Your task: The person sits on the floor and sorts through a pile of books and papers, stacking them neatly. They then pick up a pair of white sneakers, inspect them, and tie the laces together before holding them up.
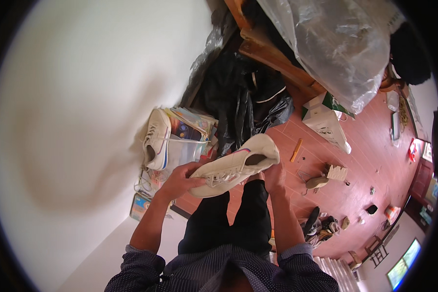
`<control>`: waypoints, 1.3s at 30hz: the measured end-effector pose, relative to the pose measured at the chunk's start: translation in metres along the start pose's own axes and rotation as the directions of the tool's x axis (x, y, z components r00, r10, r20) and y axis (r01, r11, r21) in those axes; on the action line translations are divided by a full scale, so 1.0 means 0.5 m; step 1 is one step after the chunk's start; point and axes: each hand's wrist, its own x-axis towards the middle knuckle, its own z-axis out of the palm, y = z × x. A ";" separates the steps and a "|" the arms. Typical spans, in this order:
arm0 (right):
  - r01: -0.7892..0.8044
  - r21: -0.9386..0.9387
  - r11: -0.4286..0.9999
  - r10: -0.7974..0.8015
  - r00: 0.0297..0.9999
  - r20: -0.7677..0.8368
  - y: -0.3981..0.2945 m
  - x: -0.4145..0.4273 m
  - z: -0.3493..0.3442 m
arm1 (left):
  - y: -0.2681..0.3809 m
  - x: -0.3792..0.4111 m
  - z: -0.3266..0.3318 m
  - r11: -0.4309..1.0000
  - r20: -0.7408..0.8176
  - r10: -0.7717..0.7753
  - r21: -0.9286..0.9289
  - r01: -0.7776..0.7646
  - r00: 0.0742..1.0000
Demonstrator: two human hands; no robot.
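A cream lace-up sneaker point(224, 171) is held up in front of my legs, its toe pointing left and its opening facing up. My left hand point(180, 179) grips the toe end, thumb on top and fingers beneath. At the heel, my right hand point(275, 179) supports it from below, with most of its fingers hidden behind the shoe. A similar white sneaker point(156, 140) with a blue stripe lies on its side against the wall, on a stack of books and magazines point(189, 126).
Black plastic bags point(237, 98) fill the corner ahead. Clear plastic sheeting point(343, 47) hangs over wooden furniture point(273, 62). On the red tiled floor point(368, 146) are a white-and-green box point(326, 122), an orange comb-like strip point(296, 150), a brush point(317, 182) and heaped shoes point(323, 230).
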 end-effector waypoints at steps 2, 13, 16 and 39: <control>-0.011 0.186 0.982 -0.016 0.990 0.140 -0.018 -0.053 0.032 | 0.029 -0.043 -0.042 0.989 0.034 0.004 0.147 -0.009 0.999; 0.253 -0.650 0.717 0.163 0.845 0.509 -0.095 -0.325 0.092 | 0.183 -0.152 -0.095 0.908 0.109 0.132 0.387 -0.164 0.985; 0.369 -0.732 0.572 0.103 0.853 0.511 -0.111 -0.362 0.101 | 0.213 -0.172 -0.072 0.916 0.089 0.211 0.329 -0.229 0.973; 0.483 -0.821 0.304 -0.547 0.794 0.265 -0.058 -0.450 0.125 | 0.095 -0.188 0.124 0.753 0.004 0.605 -0.329 -0.570 0.796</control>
